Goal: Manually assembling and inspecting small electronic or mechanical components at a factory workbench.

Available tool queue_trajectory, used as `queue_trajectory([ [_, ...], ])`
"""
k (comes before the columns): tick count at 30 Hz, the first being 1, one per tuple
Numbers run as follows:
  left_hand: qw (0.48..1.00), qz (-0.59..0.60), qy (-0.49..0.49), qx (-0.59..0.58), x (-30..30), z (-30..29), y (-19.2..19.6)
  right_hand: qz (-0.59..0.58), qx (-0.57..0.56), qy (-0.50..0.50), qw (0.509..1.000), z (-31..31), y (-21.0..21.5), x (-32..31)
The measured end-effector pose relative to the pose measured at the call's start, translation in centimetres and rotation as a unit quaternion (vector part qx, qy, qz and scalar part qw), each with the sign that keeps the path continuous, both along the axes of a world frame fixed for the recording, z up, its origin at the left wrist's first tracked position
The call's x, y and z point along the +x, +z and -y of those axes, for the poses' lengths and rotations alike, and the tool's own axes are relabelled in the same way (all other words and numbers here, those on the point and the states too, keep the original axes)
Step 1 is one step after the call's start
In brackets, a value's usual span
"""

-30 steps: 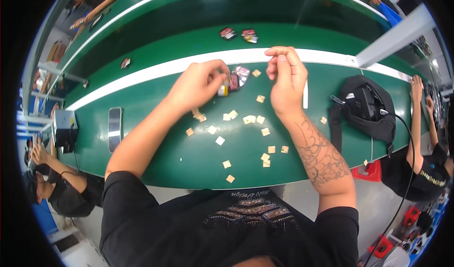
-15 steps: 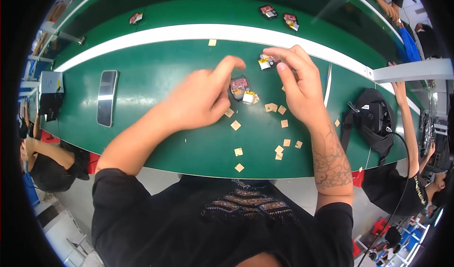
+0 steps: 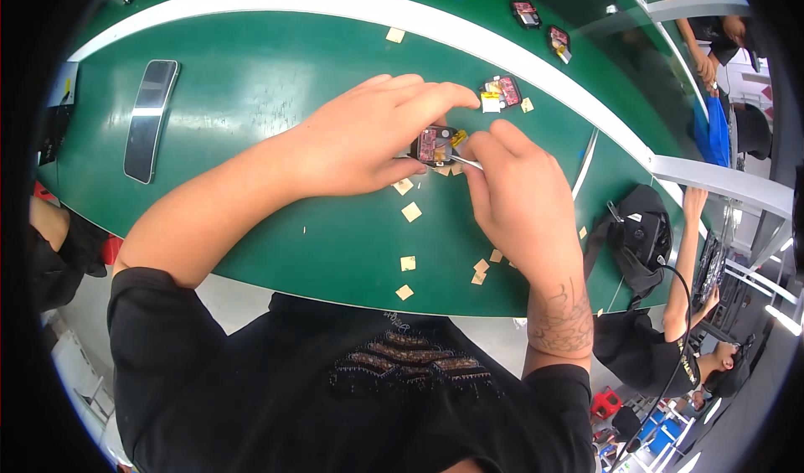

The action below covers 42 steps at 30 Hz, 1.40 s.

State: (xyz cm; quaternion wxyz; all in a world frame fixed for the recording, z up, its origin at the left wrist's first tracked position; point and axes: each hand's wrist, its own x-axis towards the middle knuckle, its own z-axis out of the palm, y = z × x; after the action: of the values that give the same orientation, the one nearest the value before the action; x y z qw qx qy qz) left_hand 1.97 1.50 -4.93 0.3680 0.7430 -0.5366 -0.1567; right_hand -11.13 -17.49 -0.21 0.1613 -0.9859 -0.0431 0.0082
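A small black device case with a red circuit board [image 3: 429,148] lies at mid-table. My left hand [image 3: 360,134] steadies it from the left, thumb at its near edge and index finger stretched beyond it. From the right, my right hand [image 3: 515,184] pinches a small silver battery with yellow tape [image 3: 458,139] at the case's right side, its silver edge tilted up. The fingers partly hide the battery. Just beyond my fingertips sits a second open device case [image 3: 504,90], its white-and-yellow battery [image 3: 492,103] hanging out.
Tan square pads [image 3: 411,211] lie scattered on the green table [image 3: 276,222]. A phone [image 3: 152,121] is at the left, a black bag [image 3: 641,238] at the right. Past the white rail [image 3: 335,0] are two more device cases [image 3: 526,13]. Other people work nearby.
Both hands have come together at the nearer device case. My left hand now steadies it, and my right has left the farther case to pinch the nearer one's battery. The view has shifted.
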Motion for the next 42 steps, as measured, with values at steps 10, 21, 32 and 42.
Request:
queue_trajectory([
  [10, 0.997, -0.059, 0.014, 0.042, -0.2, 0.2, 0.4, -0.033, 0.097, -0.028, 0.994, 1.0, -0.7, -0.2],
  [21, 1.000, 0.014, 0.005, 0.008, -1.1, 0.2, 0.9, 0.005, 0.004, -0.006, 1.000, 0.2, -0.6, -0.6],
  [32, 1.000, 0.016, 0.002, 0.003, -0.9, 0.0, 0.4, -0.032, 0.262, -0.027, 0.964, 2.6, -2.6, 0.2],
  [42, 0.999, -0.031, -0.001, -0.020, 0.5, 0.1, -0.3, -0.007, 0.277, 0.019, 0.961, 4.7, -2.9, 1.2],
])
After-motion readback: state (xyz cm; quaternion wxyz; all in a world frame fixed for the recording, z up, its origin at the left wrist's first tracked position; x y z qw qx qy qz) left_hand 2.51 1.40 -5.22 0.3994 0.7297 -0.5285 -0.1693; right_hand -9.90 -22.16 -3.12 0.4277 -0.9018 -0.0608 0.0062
